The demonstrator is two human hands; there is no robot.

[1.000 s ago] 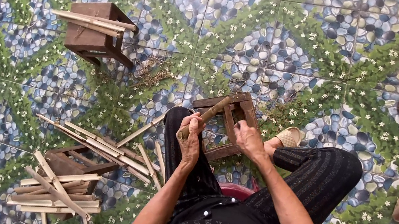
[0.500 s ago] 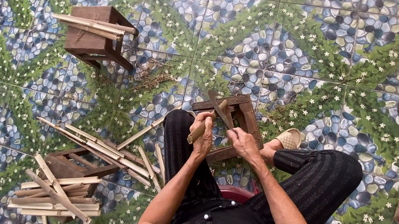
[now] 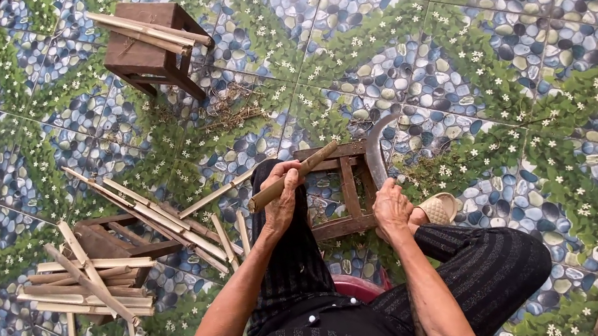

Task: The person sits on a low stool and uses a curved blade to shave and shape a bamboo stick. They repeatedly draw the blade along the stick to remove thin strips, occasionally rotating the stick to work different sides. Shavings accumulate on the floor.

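My left hand (image 3: pixel 283 193) closes its fingers around a bamboo stick (image 3: pixel 292 176) above the low wooden stool (image 3: pixel 340 189); my right hand (image 3: pixel 392 206) grips a curved knife (image 3: pixel 374 152). Split strips (image 3: pixel 83 285) already lie piled on the floor; this stick is uncut.

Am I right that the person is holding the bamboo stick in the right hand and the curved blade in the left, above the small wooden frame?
Not quite: the hands are swapped. In the head view the left hand grips the bamboo stick, and the right hand holds the curved blade. Both are above the small wooden frame, as you said.
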